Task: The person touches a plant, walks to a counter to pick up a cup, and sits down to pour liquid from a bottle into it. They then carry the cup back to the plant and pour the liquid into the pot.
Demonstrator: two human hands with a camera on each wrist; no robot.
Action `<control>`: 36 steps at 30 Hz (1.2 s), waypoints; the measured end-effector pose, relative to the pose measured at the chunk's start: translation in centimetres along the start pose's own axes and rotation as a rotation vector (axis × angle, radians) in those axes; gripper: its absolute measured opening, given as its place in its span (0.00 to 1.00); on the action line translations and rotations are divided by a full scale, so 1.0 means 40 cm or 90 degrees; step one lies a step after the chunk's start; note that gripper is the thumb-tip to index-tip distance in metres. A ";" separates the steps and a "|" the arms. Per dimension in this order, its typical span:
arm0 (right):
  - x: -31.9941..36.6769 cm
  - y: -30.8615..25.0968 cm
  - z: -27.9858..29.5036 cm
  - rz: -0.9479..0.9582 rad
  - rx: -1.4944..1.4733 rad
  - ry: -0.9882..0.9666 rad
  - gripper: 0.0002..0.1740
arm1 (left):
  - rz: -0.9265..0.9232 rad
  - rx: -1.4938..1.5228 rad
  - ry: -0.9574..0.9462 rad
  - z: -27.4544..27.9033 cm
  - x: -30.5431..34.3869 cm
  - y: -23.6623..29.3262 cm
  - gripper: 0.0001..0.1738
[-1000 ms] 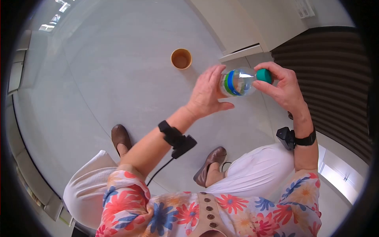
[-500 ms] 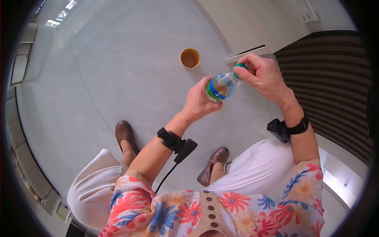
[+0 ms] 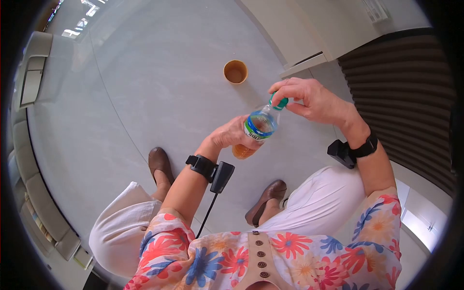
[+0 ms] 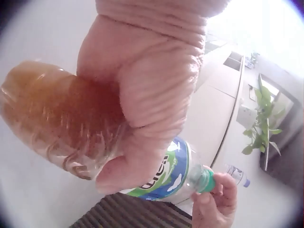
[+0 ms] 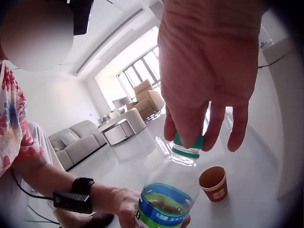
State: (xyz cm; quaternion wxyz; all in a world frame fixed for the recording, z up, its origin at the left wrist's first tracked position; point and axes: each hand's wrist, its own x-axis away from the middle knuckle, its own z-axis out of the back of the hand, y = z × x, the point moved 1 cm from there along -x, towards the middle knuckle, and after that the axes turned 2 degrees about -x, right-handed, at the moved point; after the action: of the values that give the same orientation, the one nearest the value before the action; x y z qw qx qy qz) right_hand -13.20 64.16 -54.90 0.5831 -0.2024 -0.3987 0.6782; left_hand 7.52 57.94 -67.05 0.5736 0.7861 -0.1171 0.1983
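Note:
My left hand (image 3: 227, 134) is wrapped round the labelled middle of a clear plastic bottle (image 3: 261, 124), its thumb across the label in the left wrist view. Amber liquid fills the lower part of the bottle, below the hand. The blue and green label (image 5: 164, 209) shows in the right wrist view. At the bottle's neck, my right hand (image 3: 311, 100) pinches the green cap (image 3: 279, 100) between thumb and fingers. The cap sits on the neck. The bottle is held tilted above the floor, its capped end away from my body.
A brown paper cup (image 3: 235, 72) stands on the grey floor beyond the bottle. To the right lie a dark ribbed mat (image 3: 396, 96) and a pale cabinet (image 3: 309, 29). Another bottle (image 4: 236, 175) with a purple cap appears behind the right hand. Sofas (image 5: 80, 142) line the far side.
The bottle has swung from lying nearly sideways to a steeper tilt and moved left and nearer my body. My left hand has closed round it; the right hand has followed at the cap.

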 end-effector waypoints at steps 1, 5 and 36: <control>0.000 -0.004 0.003 0.008 -0.029 -0.001 0.11 | 0.016 -0.003 0.002 0.000 -0.003 -0.004 0.27; -0.009 -0.015 -0.003 -0.115 -0.078 0.057 0.11 | 0.019 0.050 -0.001 -0.002 -0.005 -0.011 0.27; 0.010 0.008 0.018 -0.147 -0.090 0.097 0.13 | 0.071 0.417 0.088 0.060 0.011 -0.161 0.24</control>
State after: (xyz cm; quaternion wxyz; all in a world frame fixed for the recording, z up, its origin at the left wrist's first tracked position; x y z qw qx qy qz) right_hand -14.00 64.33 -54.64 0.6699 -0.2468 -0.4207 0.5597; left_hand 10.98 57.69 -73.00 0.2856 0.9057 -0.0506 0.3092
